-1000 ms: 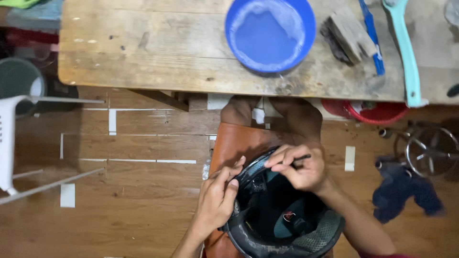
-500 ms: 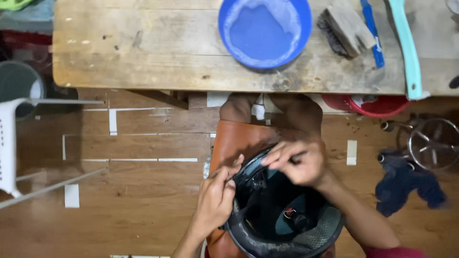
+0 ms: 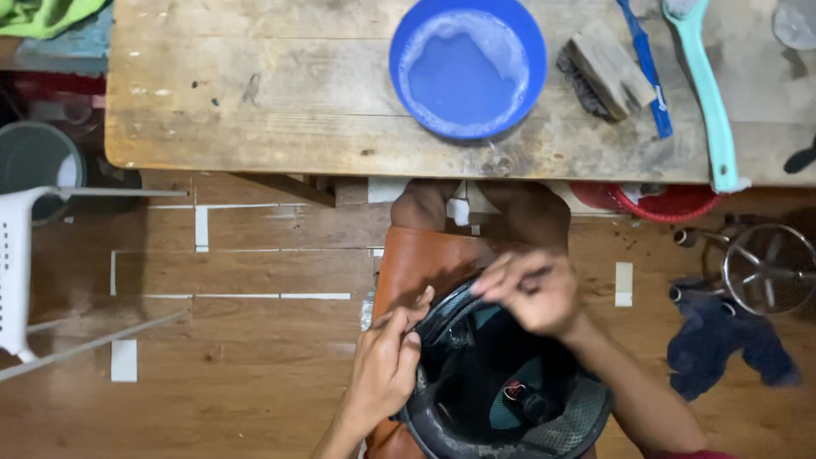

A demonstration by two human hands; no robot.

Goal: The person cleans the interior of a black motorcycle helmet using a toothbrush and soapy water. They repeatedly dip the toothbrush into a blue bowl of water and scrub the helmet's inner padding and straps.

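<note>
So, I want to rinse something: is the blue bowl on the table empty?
No, the blue bowl on the wooden table holds soapy water with foam around its edge.

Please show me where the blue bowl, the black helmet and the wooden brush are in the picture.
blue bowl [image 3: 468, 127]: head view, on its near rim.
black helmet [image 3: 568, 422]: head view, on its grey mesh lining at the right rim.
wooden brush [image 3: 608, 58]: head view, on its wooden back.
</note>
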